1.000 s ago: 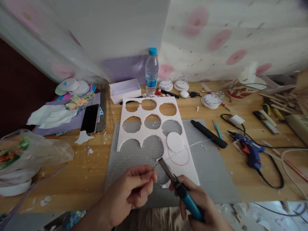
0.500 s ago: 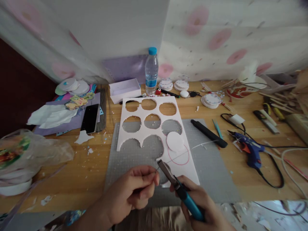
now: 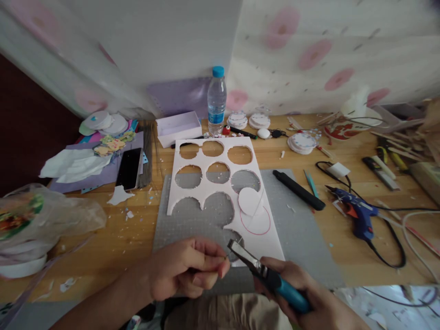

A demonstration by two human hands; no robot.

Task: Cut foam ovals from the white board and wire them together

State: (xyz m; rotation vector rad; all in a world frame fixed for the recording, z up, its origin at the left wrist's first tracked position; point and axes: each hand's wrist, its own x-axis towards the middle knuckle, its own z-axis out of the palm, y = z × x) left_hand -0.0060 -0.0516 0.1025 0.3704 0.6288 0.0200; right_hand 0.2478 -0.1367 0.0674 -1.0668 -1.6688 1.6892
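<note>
At the left edge, a clear bag [image 3: 84, 214] seemingly holds something green and red. Lower centre, the left hand [image 3: 192, 268] pinches a thin wire [image 3: 255, 211] between closed fingertips; it looks light, springy, best gripped near its end. The right hand [image 3: 309, 288] wraps teal-handled pliers [image 3: 283, 288], jaw contact unclear. Upper right, a bowl [image 3: 347, 132] apparently holds white, crumpled material.

A wooden tabletop [image 3: 130, 243] carries a gray cutting mat [image 3: 302, 238], overlapped by a holed white foam board [image 3: 261, 225]. Beyond the mat stand a water bottle [image 3: 216, 101] and an open box [image 3: 178, 130]; right of it lies a glue gun [image 3: 360, 213]; left, a plastic bag [image 3: 79, 211].
</note>
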